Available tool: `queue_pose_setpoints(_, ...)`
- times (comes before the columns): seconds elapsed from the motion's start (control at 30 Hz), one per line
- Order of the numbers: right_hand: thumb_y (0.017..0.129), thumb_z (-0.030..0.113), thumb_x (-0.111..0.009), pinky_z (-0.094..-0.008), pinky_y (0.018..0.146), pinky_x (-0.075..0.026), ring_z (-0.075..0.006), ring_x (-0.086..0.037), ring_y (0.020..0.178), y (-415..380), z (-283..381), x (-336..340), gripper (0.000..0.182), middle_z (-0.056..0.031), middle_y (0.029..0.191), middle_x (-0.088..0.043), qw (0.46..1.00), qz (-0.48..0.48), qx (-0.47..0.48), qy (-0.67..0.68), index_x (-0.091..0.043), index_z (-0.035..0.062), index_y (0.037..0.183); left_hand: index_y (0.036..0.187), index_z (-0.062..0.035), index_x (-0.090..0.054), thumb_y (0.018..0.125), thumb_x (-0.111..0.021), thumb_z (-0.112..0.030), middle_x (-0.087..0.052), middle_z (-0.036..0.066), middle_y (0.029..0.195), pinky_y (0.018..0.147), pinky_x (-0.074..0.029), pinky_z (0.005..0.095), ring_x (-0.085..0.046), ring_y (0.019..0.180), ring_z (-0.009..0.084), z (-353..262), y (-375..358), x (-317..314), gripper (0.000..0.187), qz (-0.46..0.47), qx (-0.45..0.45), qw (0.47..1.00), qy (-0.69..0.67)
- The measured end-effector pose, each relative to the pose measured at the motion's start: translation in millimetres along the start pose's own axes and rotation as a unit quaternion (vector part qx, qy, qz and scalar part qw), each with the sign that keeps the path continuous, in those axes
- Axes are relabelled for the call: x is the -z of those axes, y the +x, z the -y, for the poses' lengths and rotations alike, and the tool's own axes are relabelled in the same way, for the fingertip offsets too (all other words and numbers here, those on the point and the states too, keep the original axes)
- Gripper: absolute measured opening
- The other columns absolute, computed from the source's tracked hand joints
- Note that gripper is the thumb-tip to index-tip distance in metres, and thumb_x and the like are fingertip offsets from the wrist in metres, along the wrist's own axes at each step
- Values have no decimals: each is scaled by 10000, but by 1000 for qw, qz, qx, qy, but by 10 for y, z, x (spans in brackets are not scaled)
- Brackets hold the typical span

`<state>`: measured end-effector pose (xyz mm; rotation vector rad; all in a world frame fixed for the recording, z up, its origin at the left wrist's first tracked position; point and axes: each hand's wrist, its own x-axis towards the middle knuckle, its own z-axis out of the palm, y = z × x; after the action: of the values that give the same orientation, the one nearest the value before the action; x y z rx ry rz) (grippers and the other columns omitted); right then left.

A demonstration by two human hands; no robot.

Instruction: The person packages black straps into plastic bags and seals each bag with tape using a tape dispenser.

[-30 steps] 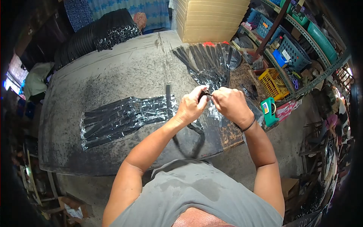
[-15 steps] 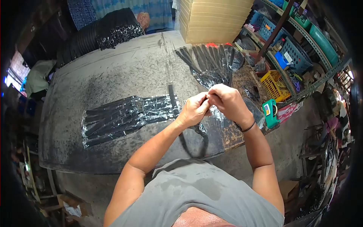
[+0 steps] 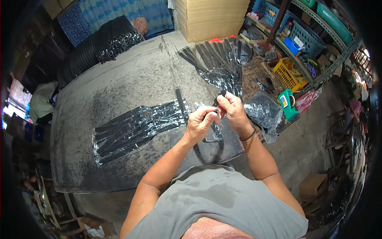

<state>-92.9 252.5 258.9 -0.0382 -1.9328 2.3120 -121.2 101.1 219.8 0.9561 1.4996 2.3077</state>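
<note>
My left hand (image 3: 201, 121) is closed, its fingers pinching the end of a dark strip above the table's near right part. Beside it, my right hand (image 3: 234, 110) is closed round another part of what looks like the same black strip (image 3: 220, 98). The fingers hide most of the strip, and a dark curved band below may be its loop or a shadow. Left of my hands lies a flat bundle of black strips (image 3: 137, 125) in clear plastic, with a single black strip (image 3: 180, 101) across its right end. Beyond my right hand, more black strips (image 3: 221, 59) fan out in plastic.
The grey, stained table (image 3: 119, 83) carries a long black roll-like stack (image 3: 99, 47) at the back left. Stacked cardboard (image 3: 215, 20) stands at the back. To the right are crumpled clear plastic (image 3: 262, 111), a green tape dispenser (image 3: 289, 104), a yellow basket (image 3: 289, 75) and shelves.
My hands have turned and moved slightly down, the right one lower and nearer me. More of the black strip shows between the fingers. The camera view has shifted, uncovering the plastic on the right.
</note>
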Motion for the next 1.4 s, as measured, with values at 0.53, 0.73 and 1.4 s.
queue_pose_setpoints(0.53, 931, 115, -576, -232, 482, -415, -51, -508, 559, -101, -56, -79, 184, 3, 645, -533, 988, 11, 100, -115, -571, 22, 772, 942, -22, -580, 970, -540, -233, -622, 12, 778, 548, -441, 210, -519, 640, 42, -30, -110, -17, 216, -40, 116, 989, 84)
queue_pose_setpoints(0.73, 959, 157, -549, -199, 497, -376, -21, -447, 557, -133, 4, -44, 231, 41, 640, -511, 996, 17, 40, -79, -543, 71, 745, 1063, -9, -517, 986, -499, -284, -637, 86, 949, 583, -487, 237, -578, 641, 100, -45, -83, 73, 286, 69, 178, 977, -90)
queue_pose_setpoints(1.4, 940, 144, -578, -203, 525, -372, -26, -453, 617, -360, -274, -71, 178, 54, 669, -524, 995, -30, 78, -59, -606, 37, 800, 995, -48, -497, 992, -462, -369, -505, 0, 716, 507, -391, 204, -464, 586, 67, -76, -297, 25, 323, 61, 192, 975, 96)
